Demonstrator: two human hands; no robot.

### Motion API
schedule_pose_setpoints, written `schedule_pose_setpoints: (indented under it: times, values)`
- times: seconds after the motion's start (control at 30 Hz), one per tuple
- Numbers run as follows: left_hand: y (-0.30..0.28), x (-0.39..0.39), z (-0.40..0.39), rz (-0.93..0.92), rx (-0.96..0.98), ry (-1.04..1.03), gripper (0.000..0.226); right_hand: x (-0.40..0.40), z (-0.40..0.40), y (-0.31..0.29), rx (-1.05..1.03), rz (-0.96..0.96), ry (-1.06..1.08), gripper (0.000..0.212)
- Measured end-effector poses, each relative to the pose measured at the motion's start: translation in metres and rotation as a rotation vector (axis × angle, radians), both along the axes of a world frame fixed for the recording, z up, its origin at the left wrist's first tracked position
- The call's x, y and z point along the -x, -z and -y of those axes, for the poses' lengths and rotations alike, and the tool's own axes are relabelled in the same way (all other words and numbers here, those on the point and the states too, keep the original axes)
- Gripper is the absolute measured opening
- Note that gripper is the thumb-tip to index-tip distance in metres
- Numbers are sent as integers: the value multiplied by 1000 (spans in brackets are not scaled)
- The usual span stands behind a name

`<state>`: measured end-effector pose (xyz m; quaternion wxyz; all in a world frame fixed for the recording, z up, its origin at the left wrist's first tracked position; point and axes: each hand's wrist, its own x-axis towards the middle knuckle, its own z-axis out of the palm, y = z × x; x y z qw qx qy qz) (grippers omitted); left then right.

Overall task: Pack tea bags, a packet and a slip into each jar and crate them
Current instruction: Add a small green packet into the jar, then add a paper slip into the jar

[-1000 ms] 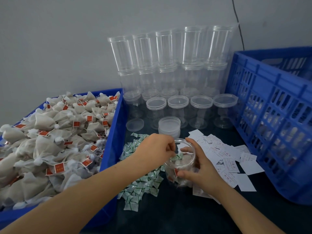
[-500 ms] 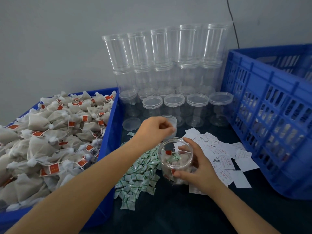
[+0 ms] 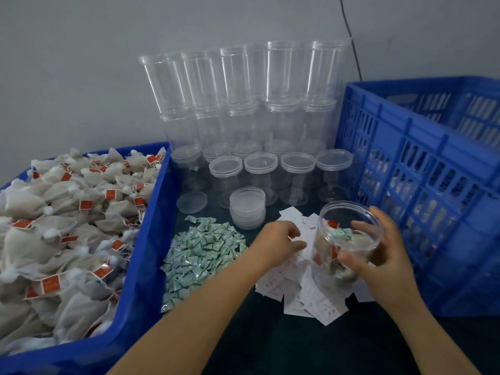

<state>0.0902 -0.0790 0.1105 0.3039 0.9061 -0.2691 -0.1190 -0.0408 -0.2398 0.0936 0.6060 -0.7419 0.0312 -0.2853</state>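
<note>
My right hand [image 3: 378, 253] grips a clear open jar [image 3: 349, 220] tilted toward me over the white paper slips [image 3: 308, 296]. Inside the jar lie tea bags with red tags and a small green packet [image 3: 341, 234]. My left hand [image 3: 278, 242] hovers just left of the jar above the slips, its fingers loosely curled and touching the top slips; whether it pinches one I cannot tell. A heap of green packets [image 3: 203, 253] lies left of the slips. The blue bin [image 3: 146, 255] on the left is full of tea bags [image 3: 67, 226].
Stacked empty clear jars [image 3: 243, 104] stand against the back wall, with lidded jars [image 3: 261, 169] in front. A stack of lids [image 3: 247, 207] and one loose lid [image 3: 192, 203] lie nearby. A tall blue crate [image 3: 422, 185] stands at the right.
My left hand left the jar mouth after dropping the green packet in and moved down onto the slips. My right hand carried the jar to the right and tilted it.
</note>
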Motion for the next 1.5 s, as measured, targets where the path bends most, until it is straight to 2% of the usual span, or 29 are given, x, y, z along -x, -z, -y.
schedule_pose_setpoints:
  times: [0.1,0.2,0.3,0.43,0.67,0.87,1.07,1.17,1.27,1.4,1.5]
  values:
    - [16,8,19,112,-110,21,60,7,14,3,-10,4,79,82]
    - [24,8,30,177,-203,-12,69,10,20,6,3,20,119,80]
    - [30,6,34,176,-228,-34,65,13,24,8,5,19,137,81]
    - [31,1,37,119,-119,-72,51,16,27,12,8,-25,137,82]
    - [25,-4,30,170,-47,-82,16,18,24,14,-25,-83,118,84]
    - [12,-5,19,162,101,-84,8,15,17,12,-2,-103,80,84]
    - [-26,0,5,205,306,-134,13,9,8,15,-10,-104,51,85]
    - [-41,17,1,323,431,-127,8,7,3,16,-20,-96,39,86]
    - [-52,37,2,548,439,-18,9,5,1,17,-39,-79,23,84]
    - [-58,53,10,918,192,115,14,5,1,16,-68,-72,21,83]
    - [-66,61,18,1031,-55,169,26,6,-1,16,-67,-70,38,83]
